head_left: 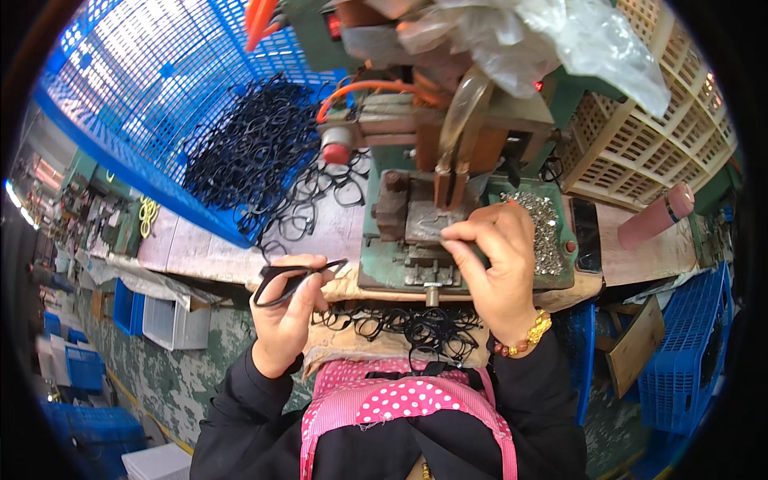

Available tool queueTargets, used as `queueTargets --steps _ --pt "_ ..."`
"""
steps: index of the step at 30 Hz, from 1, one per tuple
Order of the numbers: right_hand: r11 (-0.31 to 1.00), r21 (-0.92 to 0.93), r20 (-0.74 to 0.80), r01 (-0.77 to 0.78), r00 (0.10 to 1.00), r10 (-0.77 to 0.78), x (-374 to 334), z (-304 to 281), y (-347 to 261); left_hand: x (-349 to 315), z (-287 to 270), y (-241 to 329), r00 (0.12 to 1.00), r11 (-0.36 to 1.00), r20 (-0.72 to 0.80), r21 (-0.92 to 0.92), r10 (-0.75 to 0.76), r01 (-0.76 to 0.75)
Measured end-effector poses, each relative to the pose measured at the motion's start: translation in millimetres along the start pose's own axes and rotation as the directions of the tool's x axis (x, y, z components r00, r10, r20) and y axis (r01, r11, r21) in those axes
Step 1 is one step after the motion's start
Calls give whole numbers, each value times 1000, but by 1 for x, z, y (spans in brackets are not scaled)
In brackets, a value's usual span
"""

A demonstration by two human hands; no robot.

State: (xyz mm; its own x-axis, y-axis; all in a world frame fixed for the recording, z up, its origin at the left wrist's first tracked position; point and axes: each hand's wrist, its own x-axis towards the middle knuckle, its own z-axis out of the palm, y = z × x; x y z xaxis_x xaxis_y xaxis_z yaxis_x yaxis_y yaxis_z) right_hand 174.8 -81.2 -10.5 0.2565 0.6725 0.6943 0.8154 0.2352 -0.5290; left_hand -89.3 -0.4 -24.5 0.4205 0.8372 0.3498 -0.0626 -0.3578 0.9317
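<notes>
A black eyeglass frame (274,290) is gripped between the thumb and fingers of my left hand (290,308), left of the machine and above the table's front edge. My right hand (498,260) reaches over the machine's metal fixture (424,218), thumb and forefinger close together at its right side. Whatever sits between those fingertips is too small to name. Just above the fixture hang the machine's copper-coloured jaws (450,188). Beside my right hand, a green tray holds a heap of small shiny metal parts (538,228).
A blue basket (128,160) at the left holds a big heap of black eyeglass frames (256,152). More frames (424,326) lie at the front, near my lap. A red button (337,152), a phone (586,232), a pink bottle (656,214) and a cream crate (640,144) stand around the machine.
</notes>
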Motion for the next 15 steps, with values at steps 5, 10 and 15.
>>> queueTargets --steps 5,10,15 --pt "997 76 -110 3 994 5 -16 0 -6 -68 -78 -89 954 874 -261 415 -150 251" --pt "916 362 -117 -171 967 226 -48 2 -15 -198 -155 -226 525 485 -621 254 -582 837" --pt "828 516 -84 -220 949 304 -63 -16 -18 -189 -117 -185 397 336 23 -491 -917 803"
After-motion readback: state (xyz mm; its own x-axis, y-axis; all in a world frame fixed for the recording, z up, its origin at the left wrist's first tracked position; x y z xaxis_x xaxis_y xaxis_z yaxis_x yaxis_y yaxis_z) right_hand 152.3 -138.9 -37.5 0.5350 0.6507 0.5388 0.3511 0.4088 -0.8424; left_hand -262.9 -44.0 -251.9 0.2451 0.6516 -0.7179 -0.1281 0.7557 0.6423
